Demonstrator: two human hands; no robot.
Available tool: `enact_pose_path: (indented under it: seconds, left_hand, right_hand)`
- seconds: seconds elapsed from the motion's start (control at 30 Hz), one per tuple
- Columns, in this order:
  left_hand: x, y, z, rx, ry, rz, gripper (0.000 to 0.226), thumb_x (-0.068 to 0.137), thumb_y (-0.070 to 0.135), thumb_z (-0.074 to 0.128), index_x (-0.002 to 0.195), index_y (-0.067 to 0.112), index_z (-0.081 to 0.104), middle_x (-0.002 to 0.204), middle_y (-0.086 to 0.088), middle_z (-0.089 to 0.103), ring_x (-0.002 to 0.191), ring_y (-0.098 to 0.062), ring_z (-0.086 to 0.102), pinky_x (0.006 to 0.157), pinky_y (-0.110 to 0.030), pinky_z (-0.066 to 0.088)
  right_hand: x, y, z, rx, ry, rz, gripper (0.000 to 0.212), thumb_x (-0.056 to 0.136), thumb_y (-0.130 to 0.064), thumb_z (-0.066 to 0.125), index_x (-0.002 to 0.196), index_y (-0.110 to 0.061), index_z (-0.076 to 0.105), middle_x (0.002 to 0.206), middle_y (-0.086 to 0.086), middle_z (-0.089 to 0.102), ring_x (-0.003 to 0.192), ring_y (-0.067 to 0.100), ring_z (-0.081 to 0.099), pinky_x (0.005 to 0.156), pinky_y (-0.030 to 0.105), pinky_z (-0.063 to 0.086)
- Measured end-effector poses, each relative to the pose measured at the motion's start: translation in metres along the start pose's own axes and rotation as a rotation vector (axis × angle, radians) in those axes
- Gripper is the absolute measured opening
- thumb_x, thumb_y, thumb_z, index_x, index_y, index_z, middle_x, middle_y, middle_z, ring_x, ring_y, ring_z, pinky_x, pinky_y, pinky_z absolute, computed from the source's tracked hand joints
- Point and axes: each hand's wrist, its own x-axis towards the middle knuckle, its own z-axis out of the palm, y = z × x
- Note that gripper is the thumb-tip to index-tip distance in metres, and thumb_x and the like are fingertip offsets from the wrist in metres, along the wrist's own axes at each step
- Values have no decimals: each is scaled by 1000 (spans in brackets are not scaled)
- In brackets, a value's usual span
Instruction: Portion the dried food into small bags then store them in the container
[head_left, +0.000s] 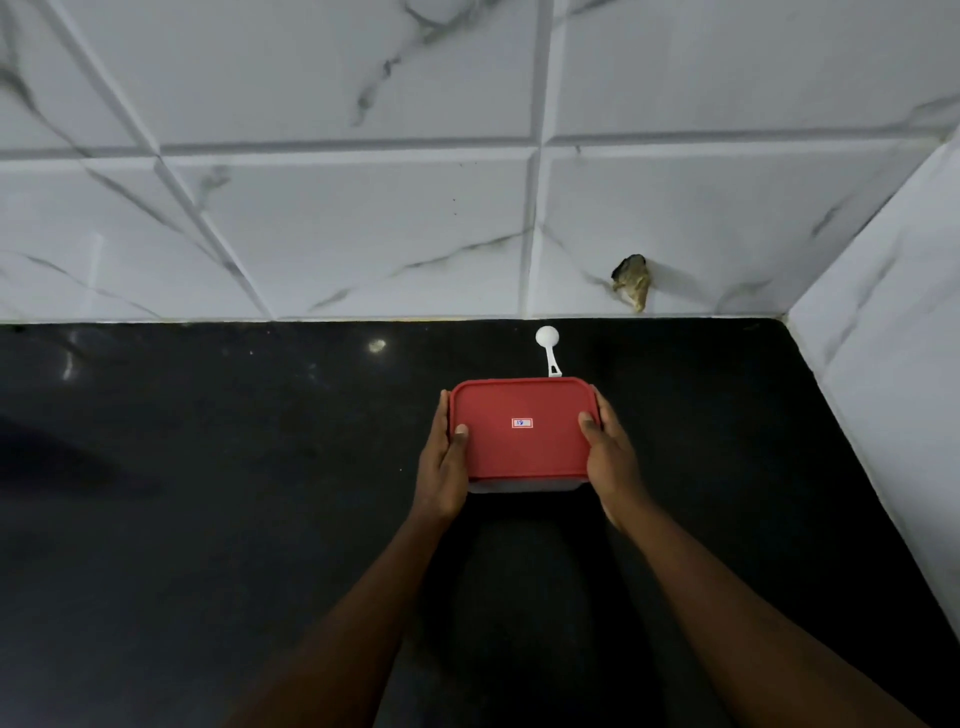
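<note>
Left hand (441, 462) and right hand (613, 460) clasp the red-lidded container (522, 441) between them by its short sides, thumbs on top; it looks like rigid, light, smooth plastic.

Black countertop (208, 493) w/ white scoop (548, 345) at back, red-lidded container (522, 431) just in front.

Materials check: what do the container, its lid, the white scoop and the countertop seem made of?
The red lid looks like matte plastic, with a moulded rim. The container under it seems translucent plastic, pale at the front edge. The white scoop is probably plastic, thin moulded handle. The countertop looks like polished black stone, speckled and reflecting lights.
</note>
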Motion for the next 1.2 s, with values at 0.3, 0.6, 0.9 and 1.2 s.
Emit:
enact_pose_path:
  seconds: [0.3,0.6,0.9,1.2]
  left_hand:
    - [77,7,-34,46,-7,45,57,111,20,41,163,13,20,151,12,31,140,-4,34,90,9,30]
    - [147,8,-51,38,8,79,53,111,17,42,162,11,27,158,8,35,144,-6,35,100,5,29]
    - [187,8,-54,13,7,58,55,112,20,42,163,15,23,159,8,33,142,-1,32,98,5,30]
    - [191,11,-53,18,20,41,55,112,21,42,163,16,24,160,9,33,143,0,32,110,-6,30]
  right_hand:
    - [49,-25,55,-60,15,-42,45,108,-28,44,153,-32,41,131,-2,61,114,15,62,104,39,51]
    - [108,-37,94,-103,28,-55,48,107,-31,44,154,-25,39,137,6,60,120,22,61,107,47,49]
    - [147,-45,112,-71,64,-44,48,105,-30,49,153,-24,43,134,3,61,121,21,61,109,46,47]
    - [147,-50,113,-54,68,-45,48,107,-25,47,154,-21,41,137,4,60,120,17,59,105,34,47]
